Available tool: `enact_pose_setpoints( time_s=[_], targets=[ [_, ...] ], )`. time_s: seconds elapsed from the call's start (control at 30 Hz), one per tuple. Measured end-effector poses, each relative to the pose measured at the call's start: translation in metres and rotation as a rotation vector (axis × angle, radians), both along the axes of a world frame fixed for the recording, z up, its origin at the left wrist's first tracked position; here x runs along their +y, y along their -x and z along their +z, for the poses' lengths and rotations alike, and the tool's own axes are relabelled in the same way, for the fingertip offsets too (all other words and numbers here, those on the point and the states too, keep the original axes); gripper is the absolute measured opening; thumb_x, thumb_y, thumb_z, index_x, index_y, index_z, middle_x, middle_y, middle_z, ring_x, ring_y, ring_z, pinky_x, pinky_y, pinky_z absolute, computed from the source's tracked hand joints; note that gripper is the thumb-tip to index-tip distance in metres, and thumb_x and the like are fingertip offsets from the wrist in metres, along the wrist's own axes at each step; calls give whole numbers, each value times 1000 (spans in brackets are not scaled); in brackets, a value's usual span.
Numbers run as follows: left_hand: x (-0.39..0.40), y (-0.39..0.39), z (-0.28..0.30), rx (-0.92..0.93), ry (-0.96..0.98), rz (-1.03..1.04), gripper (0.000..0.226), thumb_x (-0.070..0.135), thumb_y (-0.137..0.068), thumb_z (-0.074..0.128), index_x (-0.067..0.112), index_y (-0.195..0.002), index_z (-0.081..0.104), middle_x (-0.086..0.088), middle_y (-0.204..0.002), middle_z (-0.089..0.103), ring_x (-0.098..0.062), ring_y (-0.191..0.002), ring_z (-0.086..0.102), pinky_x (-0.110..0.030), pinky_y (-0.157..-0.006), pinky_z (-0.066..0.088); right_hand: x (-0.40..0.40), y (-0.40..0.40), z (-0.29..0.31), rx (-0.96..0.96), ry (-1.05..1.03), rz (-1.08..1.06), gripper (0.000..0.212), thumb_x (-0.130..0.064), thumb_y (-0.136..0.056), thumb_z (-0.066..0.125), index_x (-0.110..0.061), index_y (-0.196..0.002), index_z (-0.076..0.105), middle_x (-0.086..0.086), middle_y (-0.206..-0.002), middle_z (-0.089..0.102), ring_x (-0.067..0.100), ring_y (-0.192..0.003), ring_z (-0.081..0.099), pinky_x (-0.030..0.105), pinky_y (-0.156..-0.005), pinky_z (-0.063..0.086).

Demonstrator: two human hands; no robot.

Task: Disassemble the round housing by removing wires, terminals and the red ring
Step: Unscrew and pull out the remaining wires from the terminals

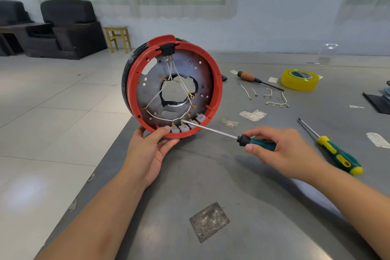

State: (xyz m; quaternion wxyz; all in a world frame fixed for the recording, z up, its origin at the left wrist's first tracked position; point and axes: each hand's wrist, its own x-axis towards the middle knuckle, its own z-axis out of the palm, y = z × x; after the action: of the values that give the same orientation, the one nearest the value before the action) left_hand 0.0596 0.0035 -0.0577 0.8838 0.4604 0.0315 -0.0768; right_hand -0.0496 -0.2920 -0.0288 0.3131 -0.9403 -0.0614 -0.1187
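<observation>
The round housing (152,82) stands on edge at the table's left side, its open face toward me. A red ring (217,82) runs around its rim. White wires (156,95) with brass terminals cross the metal plate, and grey terminal blocks (183,127) sit along the bottom. My left hand (152,150) grips the lower rim, thumb on the red ring. My right hand (280,152) holds a green-handled screwdriver (211,131), its tip at a brass terminal near the grey blocks.
On the grey table (232,196) lie removed wires with terminals (272,97), a wooden-handled screwdriver (253,79), a yellow tape roll (299,80) and a yellow-green screwdriver (335,150). The table's left edge runs just beside the housing. Armchairs (67,27) and a stool (118,37) stand far back.
</observation>
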Motion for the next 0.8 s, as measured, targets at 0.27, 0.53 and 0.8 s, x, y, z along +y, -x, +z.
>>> enact_pose_setpoints(
  time_s=[0.27, 0.53, 0.8],
  targets=[
    [-3, 3, 2, -9, -46, 9, 40, -8, -93, 67, 8, -127, 54, -20, -116, 76, -35, -100, 77, -43, -83, 65, -6, 0, 25, -176, 256, 63, 29, -39, -91, 69, -30, -118, 75, -14, -99, 71, 6, -89, 65, 25, -81, 56],
    [-5, 4, 1, -21, -61, 3, 40, -10, -92, 67, 7, -126, 56, -19, -116, 76, -35, -100, 77, -39, -79, 65, -3, -3, 34, -194, 297, 75, 30, -44, -90, 66, -31, -114, 77, -17, -95, 71, 6, -85, 64, 13, -75, 46],
    [-6, 2, -3, -69, -130, -4, 36, -12, -91, 66, 7, -120, 59, -19, -113, 76, -35, -102, 76, -39, -81, 65, 0, -2, 45, -189, 321, 93, 24, -34, -90, 73, -27, -112, 79, -13, -98, 73, 8, -86, 66, 26, -80, 53]
  ],
)
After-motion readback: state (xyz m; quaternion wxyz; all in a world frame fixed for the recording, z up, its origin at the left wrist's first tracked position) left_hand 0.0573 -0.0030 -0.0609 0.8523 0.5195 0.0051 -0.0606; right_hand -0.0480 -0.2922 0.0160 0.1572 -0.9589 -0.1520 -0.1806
